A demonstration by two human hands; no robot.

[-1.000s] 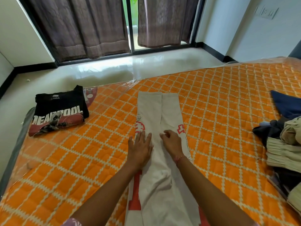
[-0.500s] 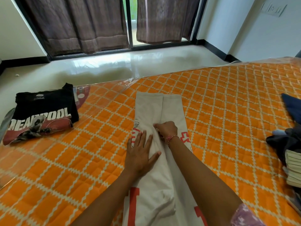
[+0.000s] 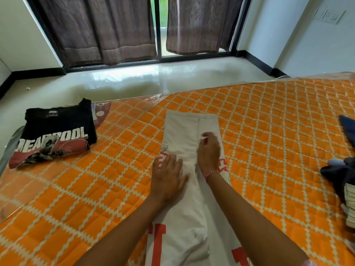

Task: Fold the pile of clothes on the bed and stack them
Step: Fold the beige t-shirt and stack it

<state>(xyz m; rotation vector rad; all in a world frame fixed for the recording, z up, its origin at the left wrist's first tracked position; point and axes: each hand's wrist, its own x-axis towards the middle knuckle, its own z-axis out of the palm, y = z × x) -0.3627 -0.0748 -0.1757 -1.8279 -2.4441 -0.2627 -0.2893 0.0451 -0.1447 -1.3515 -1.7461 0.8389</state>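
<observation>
Mid-fold: the white shirt lies as a long strip on the bed, the left hand pressing it flat with straight fingers while the right hand smooths the centre seam (whether it pinches cloth, I cannot tell). Next, probably, comes folding the strip end to end. The black tee at the bed's left reads "DEADPOOL"; the shirt's red letters are unreadable.

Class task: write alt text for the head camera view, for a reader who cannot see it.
A person's left hand presses flat on a long, narrow-folded white garment on an orange quilted bed, while the right hand smooths it. A folded black shirt lies to the left.
</observation>
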